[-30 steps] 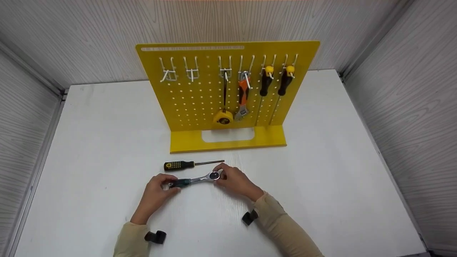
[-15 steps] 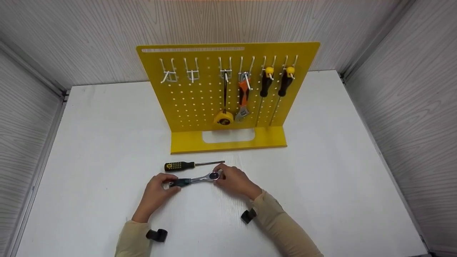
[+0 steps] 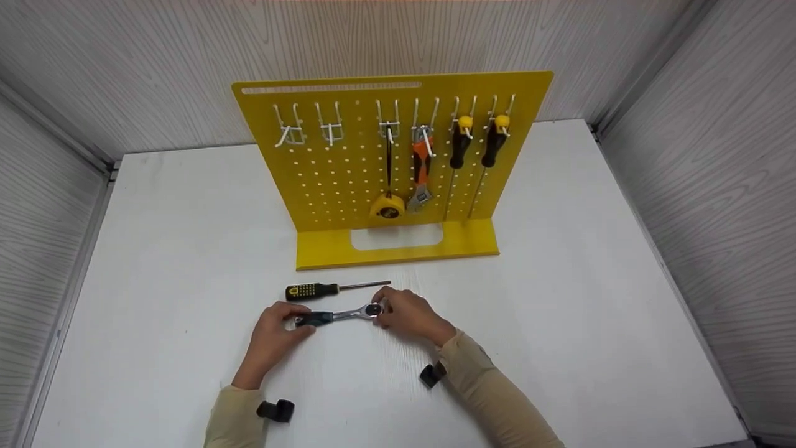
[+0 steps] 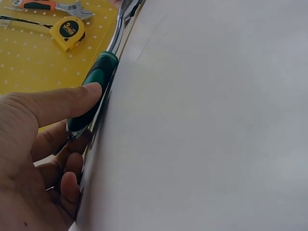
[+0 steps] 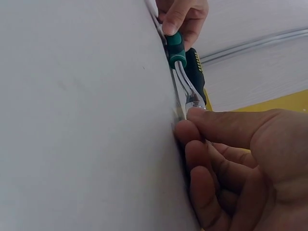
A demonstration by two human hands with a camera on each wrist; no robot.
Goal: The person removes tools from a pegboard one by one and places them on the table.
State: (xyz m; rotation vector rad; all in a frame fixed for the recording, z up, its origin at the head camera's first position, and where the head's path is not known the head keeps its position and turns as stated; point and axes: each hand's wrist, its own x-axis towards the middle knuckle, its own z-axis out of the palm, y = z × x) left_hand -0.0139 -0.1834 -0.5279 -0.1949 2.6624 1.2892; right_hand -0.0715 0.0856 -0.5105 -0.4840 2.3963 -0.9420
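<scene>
A ratchet wrench [image 3: 345,315] with a green-and-black handle and chrome head lies level, close over the white table. My left hand [image 3: 273,336] pinches the end of its handle [image 4: 98,74] between thumb and fingers. At the other end, my right hand [image 3: 410,315] pinches the round ratchet head, which the thumb and fingers mostly hide in the right wrist view. Just behind the wrench, a black-and-yellow screwdriver [image 3: 313,290] lies on the table with its shaft toward the right, its tip close to my right fingers.
A yellow pegboard [image 3: 329,180] stands behind on its base. From its white hooks hang a tape measure [image 3: 388,208], an orange-handled adjustable wrench [image 3: 421,165] and two long screwdrivers [image 3: 461,146]. Two hooks [image 3: 331,130] at the left hold nothing. Grey panels [image 3: 715,155] wall in the table.
Both hands keep hold of the ratchet wrench in nearly the same place. The camera view has shifted very slightly.
</scene>
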